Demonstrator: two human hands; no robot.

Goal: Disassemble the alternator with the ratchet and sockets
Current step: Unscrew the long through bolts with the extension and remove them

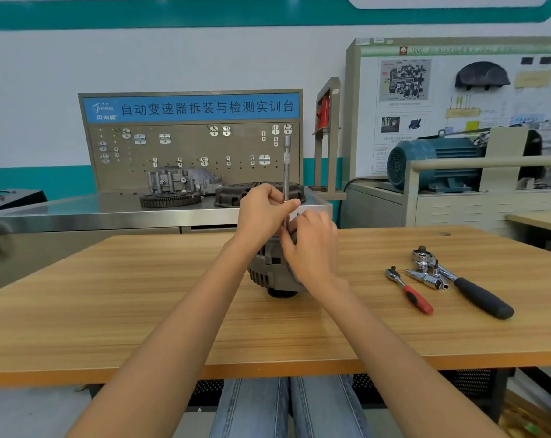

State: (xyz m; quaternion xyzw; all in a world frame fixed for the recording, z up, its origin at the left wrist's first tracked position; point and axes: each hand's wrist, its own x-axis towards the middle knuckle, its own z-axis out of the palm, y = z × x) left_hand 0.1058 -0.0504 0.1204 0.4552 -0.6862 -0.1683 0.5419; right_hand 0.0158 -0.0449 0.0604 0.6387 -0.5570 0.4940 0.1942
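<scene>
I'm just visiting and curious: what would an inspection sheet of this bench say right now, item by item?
Surface: wooden table, grain running left to right.
Job's things: alternator standing on the table; long extension bar upright on top of it; red-handled ratchet, black-handled ratchet and chrome sockets lying at the right.
Clutter: nothing seen on the table.
Hands: left hand pinches the extension bar; right hand rests on the alternator, its fingers near the bar's base, grip unclear.
Cables: black cable by the grey cabinet behind.
Surroundings: steel bench with tool pegboard, gear parts, blue electric motor, wall display board.
</scene>
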